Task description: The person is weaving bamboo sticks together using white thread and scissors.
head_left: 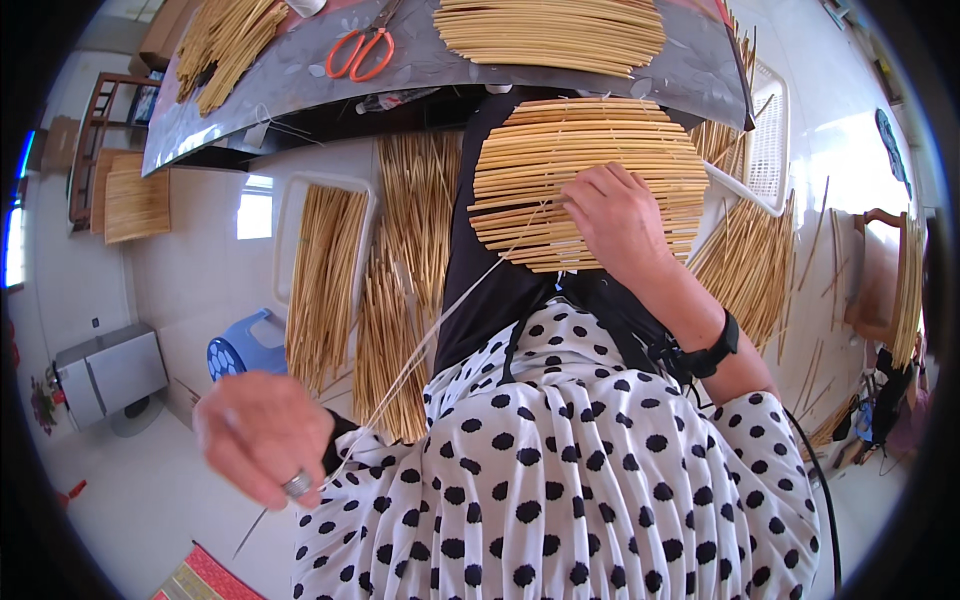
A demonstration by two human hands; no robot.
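Note:
Across my lap lies a rounded mat (pixel 545 150) of thin tan sticks joined side by side. My right hand (pixel 615 215), a dark watch on its wrist, rests on the mat's right half with fingers bent and pinched at the sticks; what is under the fingertips is hidden. A pale doubled thread (pixel 440 318) stretches from the mat down to my left hand (pixel 265 435). This hand, slightly blurred and wearing a ring, is held out low at the left, closed. A thin needle (pixel 250 533) pokes out below it.
On the dark table (pixel 300 95) ahead lie orange-handled scissors (pixel 361 54), another stick mat (pixel 550 35) and a stick bundle (pixel 228 45). Sticks fill a white tray (pixel 283 235) at left; more loose sticks (pixel 750 265) lie right, near a white basket (pixel 768 150). A blue stool (pixel 245 345) stands left.

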